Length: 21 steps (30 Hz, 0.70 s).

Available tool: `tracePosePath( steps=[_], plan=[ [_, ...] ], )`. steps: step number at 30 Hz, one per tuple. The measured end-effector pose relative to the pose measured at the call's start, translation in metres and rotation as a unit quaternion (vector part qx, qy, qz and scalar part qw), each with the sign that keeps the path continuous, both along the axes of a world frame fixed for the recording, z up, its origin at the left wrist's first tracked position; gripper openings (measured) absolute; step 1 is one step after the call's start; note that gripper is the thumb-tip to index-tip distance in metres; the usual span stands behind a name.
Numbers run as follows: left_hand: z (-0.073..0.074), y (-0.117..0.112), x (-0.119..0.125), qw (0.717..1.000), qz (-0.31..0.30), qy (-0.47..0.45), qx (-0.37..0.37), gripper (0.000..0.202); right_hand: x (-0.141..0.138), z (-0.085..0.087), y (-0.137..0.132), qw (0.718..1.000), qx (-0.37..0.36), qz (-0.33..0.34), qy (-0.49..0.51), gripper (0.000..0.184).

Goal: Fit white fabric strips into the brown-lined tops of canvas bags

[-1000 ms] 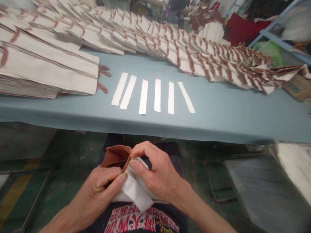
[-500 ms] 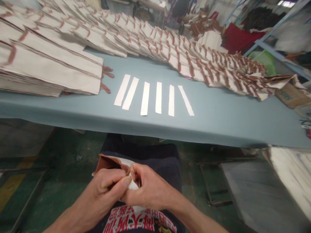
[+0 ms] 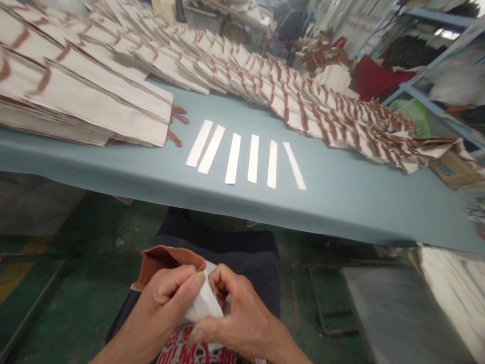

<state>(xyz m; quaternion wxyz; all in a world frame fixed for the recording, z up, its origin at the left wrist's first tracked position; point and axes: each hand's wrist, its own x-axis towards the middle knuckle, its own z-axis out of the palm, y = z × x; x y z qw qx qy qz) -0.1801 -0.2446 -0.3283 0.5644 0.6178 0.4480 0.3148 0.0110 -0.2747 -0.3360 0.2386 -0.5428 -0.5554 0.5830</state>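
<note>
Both hands work over my lap, below the table edge. My left hand [image 3: 166,298] is closed, its thumb pressing on a white fabric piece [image 3: 202,306] that has a brown cloth edge [image 3: 162,259] folded over at its top. My right hand [image 3: 235,313] is curled shut on the same white fabric from the right, its fingertips tucked against it. The two hands touch each other. On the blue table [image 3: 341,202] above, several white paper strips [image 3: 242,159] lie side by side.
A flat stack of cream bags with brown trim [image 3: 83,106] sits at the table's left. A long fanned row of similar bags [image 3: 303,101] runs across the back to the right. A cardboard box [image 3: 452,169] and blue shelving [image 3: 428,101] stand at the right.
The hands have moved lower and closer to me with the fabric. The right hand has curled tighter onto the white piece. The view has tilted, so the table sits lower.
</note>
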Motion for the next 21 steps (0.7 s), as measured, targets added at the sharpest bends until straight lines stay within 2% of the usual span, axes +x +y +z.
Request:
tracePosePath(
  steps=[2,3,4,6,9,11,13,15,18,21],
  plan=[
    [-0.004,-0.003,-0.002,1.000,0.008,0.008,0.028,0.060,0.005,0.010,0.002,0.992,0.106,-0.022,-0.062,0.059],
    [-0.004,-0.004,-0.002,0.999,0.004,0.016,0.037,0.059,0.007,0.017,0.003,0.978,0.178,-0.033,-0.104,0.056],
    [-0.003,-0.004,-0.002,0.999,-0.005,0.024,0.043,0.057,0.007,0.023,0.004,0.955,0.250,-0.033,-0.153,0.052],
    [0.002,-0.003,0.000,0.997,-0.020,0.037,0.057,0.053,0.007,0.037,0.004,0.900,0.353,0.017,-0.255,0.043],
    [0.010,0.000,0.004,0.996,-0.029,0.041,0.076,0.051,0.002,0.053,0.003,0.837,0.390,0.138,-0.359,0.033],
    [0.011,0.000,0.006,0.994,-0.035,0.038,0.099,0.049,-0.003,0.059,0.006,0.817,0.374,0.192,-0.395,0.026],
    [0.009,-0.001,0.009,0.989,-0.033,0.029,0.140,0.047,-0.007,0.063,0.014,0.820,0.325,0.244,-0.404,0.021],
    [0.006,-0.003,0.012,0.984,-0.016,0.032,0.176,0.045,-0.010,0.063,0.023,0.844,0.252,0.268,-0.391,0.022],
    [0.005,-0.006,0.018,0.971,0.010,0.064,0.231,0.042,-0.010,0.054,0.034,0.894,0.143,0.235,-0.355,0.020],
    [0.006,-0.009,0.025,0.950,0.010,0.079,0.303,0.040,-0.007,0.039,0.036,0.918,0.083,0.253,-0.294,0.011]
  ],
)
